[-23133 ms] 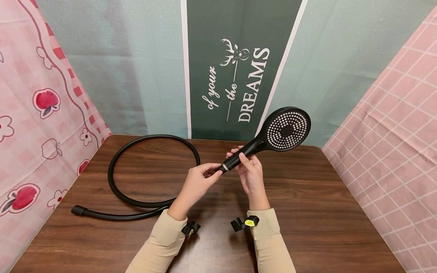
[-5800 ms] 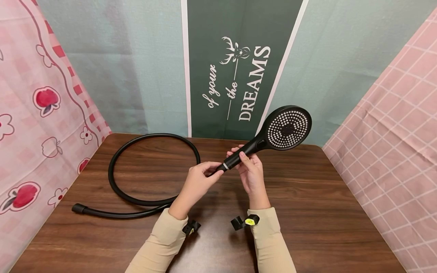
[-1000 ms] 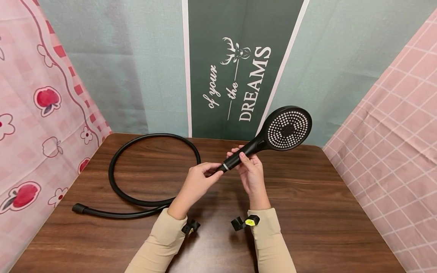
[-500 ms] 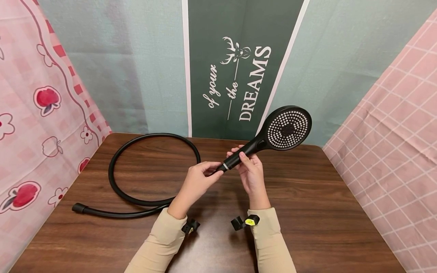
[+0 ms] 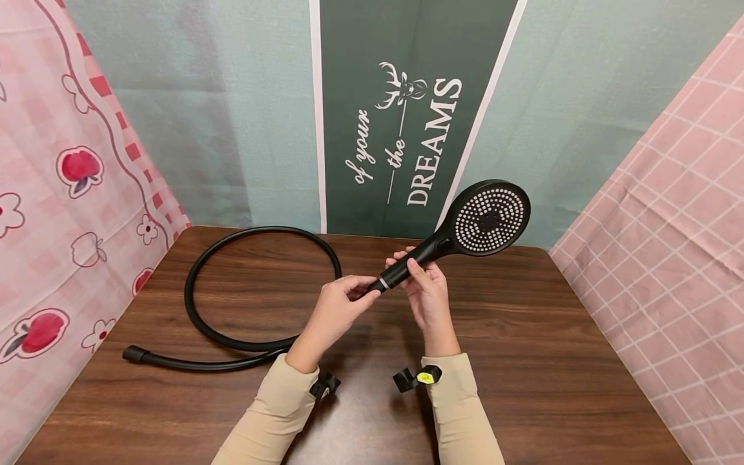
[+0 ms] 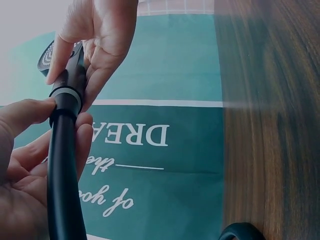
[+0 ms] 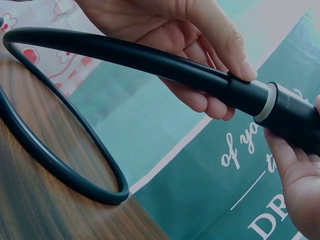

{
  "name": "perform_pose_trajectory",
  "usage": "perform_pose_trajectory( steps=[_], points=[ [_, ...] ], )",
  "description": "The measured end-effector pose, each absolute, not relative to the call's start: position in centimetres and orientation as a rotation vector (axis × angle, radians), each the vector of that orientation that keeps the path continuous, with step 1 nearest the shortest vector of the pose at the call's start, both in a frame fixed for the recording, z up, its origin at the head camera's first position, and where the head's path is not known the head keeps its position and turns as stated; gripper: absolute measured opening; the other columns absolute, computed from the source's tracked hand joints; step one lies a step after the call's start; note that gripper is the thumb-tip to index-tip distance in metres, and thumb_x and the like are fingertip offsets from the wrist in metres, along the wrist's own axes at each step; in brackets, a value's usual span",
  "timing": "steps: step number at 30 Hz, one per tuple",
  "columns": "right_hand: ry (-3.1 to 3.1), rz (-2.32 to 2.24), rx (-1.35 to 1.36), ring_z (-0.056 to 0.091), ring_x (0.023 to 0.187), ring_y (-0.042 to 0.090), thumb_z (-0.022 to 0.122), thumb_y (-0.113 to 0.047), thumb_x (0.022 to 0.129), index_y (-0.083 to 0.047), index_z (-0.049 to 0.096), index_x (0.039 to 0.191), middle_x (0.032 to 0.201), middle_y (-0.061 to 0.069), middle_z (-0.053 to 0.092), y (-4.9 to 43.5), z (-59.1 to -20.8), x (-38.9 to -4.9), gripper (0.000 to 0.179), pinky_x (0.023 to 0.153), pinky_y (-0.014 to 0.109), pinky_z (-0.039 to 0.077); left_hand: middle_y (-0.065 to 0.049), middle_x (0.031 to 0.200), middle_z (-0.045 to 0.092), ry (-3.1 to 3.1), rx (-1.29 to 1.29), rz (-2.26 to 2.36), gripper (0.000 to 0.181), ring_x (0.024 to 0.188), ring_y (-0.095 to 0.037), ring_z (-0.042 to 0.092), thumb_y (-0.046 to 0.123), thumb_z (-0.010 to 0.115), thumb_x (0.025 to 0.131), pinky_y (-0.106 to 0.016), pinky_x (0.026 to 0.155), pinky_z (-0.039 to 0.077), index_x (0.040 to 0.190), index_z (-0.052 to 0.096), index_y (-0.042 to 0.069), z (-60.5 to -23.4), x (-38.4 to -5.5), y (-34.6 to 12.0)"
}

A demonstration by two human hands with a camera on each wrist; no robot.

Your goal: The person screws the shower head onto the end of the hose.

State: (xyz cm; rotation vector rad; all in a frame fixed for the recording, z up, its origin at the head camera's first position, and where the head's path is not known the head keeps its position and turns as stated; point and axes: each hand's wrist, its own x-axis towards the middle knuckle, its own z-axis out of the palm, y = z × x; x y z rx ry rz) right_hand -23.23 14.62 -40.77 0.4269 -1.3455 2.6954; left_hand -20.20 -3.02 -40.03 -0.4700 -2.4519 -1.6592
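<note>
A black handheld shower head [image 5: 491,218], its round face dotted with pale nozzles, is held up over the table with the face toward the head camera. My right hand [image 5: 427,300] grips its handle, thumb on top. My left hand [image 5: 334,316] pinches the end fitting of a black shower hose [image 6: 64,180] between thumb and fingers, right at the handle's lower end. Hose and handle line up, with a pale ring [image 7: 269,100] showing at the joint. In the head view, my left hand hides most of the fitting.
The hose runs back in a wide loop on the brown wooden table [image 5: 523,361], ending in a black connector [image 5: 135,354] at the left. A green cloth [image 5: 360,39] hangs behind, with pink patterned cloths at both sides. Each sleeve cuff carries a small black camera mount [image 5: 405,381].
</note>
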Motion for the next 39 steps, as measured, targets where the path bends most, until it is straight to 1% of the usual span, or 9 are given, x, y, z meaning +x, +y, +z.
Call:
perform_pose_trajectory(
  steps=[9, 16, 23, 30, 39],
  points=[
    [-1.349, 2.694, 0.429, 0.074, 0.098, 0.016, 0.050, -0.006, 0.103, -0.009, 0.058, 0.118, 0.103, 0.002, 0.073, 14.66, -40.85, -23.27, 0.017, 0.093, 0.031, 0.056, -0.009, 0.104, 0.073, -2.454, -0.493, -1.637, 0.025, 0.094, -0.020, 0.070, 0.017, 0.072, 0.092, -0.035, 0.083, 0.059, 0.115, 0.074, 0.007, -40.09, -20.18, -3.08],
    [-1.337, 2.701, 0.429, 0.074, 0.097, 0.016, 0.049, -0.005, 0.103, -0.010, 0.059, 0.116, 0.103, 0.002, 0.073, 14.58, -40.69, -23.23, 0.017, 0.093, 0.030, 0.056, -0.009, 0.103, 0.073, -2.441, -0.463, -1.668, 0.026, 0.093, -0.020, 0.071, 0.018, 0.074, 0.090, -0.037, 0.082, 0.059, 0.114, 0.074, 0.008, -39.84, -20.06, -3.09],
    [-1.331, 2.704, 0.448, 0.074, 0.098, 0.016, 0.050, -0.006, 0.103, -0.009, 0.058, 0.117, 0.102, 0.002, 0.074, 14.65, -40.71, -23.15, 0.016, 0.092, 0.031, 0.056, -0.008, 0.102, 0.074, -2.450, -0.459, -1.673, 0.025, 0.091, -0.020, 0.071, 0.019, 0.074, 0.090, -0.036, 0.080, 0.059, 0.113, 0.075, 0.009, -39.83, -20.01, -3.06],
    [-1.339, 2.699, 0.446, 0.074, 0.098, 0.015, 0.052, -0.006, 0.102, -0.011, 0.060, 0.114, 0.102, 0.002, 0.074, 14.62, -40.73, -23.19, 0.015, 0.092, 0.030, 0.056, -0.008, 0.102, 0.074, -2.446, -0.486, -1.644, 0.023, 0.091, -0.019, 0.071, 0.018, 0.073, 0.091, -0.034, 0.080, 0.059, 0.112, 0.075, 0.008, -40.03, -20.11, -2.97],
    [-1.347, 2.697, 0.450, 0.074, 0.097, 0.014, 0.052, -0.007, 0.102, -0.011, 0.060, 0.114, 0.102, 0.001, 0.073, 14.65, -40.73, -23.23, 0.014, 0.093, 0.029, 0.056, -0.008, 0.104, 0.073, -2.444, -0.491, -1.607, 0.025, 0.092, -0.019, 0.071, 0.017, 0.074, 0.090, -0.033, 0.080, 0.059, 0.113, 0.075, 0.007, -40.21, -20.09, -2.87]
  ],
)
